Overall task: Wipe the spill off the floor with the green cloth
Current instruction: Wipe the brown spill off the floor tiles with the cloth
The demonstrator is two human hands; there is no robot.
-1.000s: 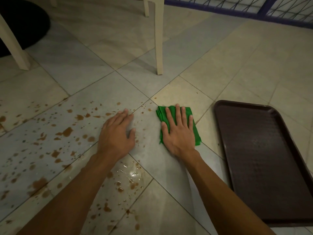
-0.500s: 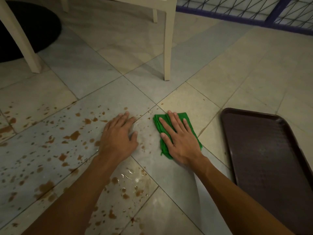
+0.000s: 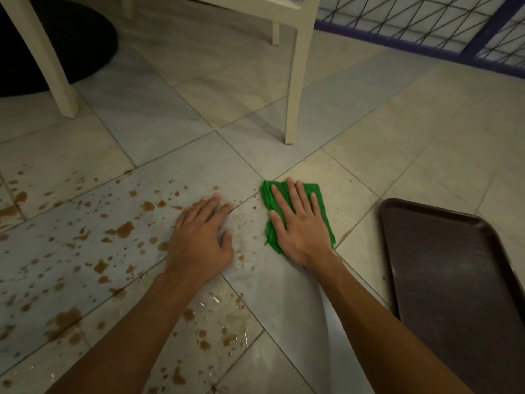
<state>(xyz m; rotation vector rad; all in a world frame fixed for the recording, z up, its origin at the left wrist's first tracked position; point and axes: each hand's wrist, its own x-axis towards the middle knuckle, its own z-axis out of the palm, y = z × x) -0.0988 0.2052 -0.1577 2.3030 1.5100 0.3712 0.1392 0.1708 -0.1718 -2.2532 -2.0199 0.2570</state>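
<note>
A folded green cloth (image 3: 322,203) lies flat on the tiled floor near the middle of the view. My right hand (image 3: 298,226) presses down on it with fingers spread, covering most of it. My left hand (image 3: 200,237) rests palm-down on the bare tile just left of the cloth, holding nothing. The spill (image 3: 119,230) is a scatter of brown drops and small puddles over the tiles to the left and below my left arm, with wet shine near my left forearm. A faint smeared patch lies between my two hands.
A dark brown tray (image 3: 454,280) lies on the floor to the right. Cream chair legs (image 3: 294,89) stand just beyond the cloth, another leg (image 3: 48,61) at far left. A black round mat (image 3: 85,44) sits top left. A blue wire fence (image 3: 426,27) runs along the top right.
My right hand has turned and shifted the cloth slightly on the tile beside the spill. My left hand has stayed planted. The camera has tilted, so more of the chair and fence shows.
</note>
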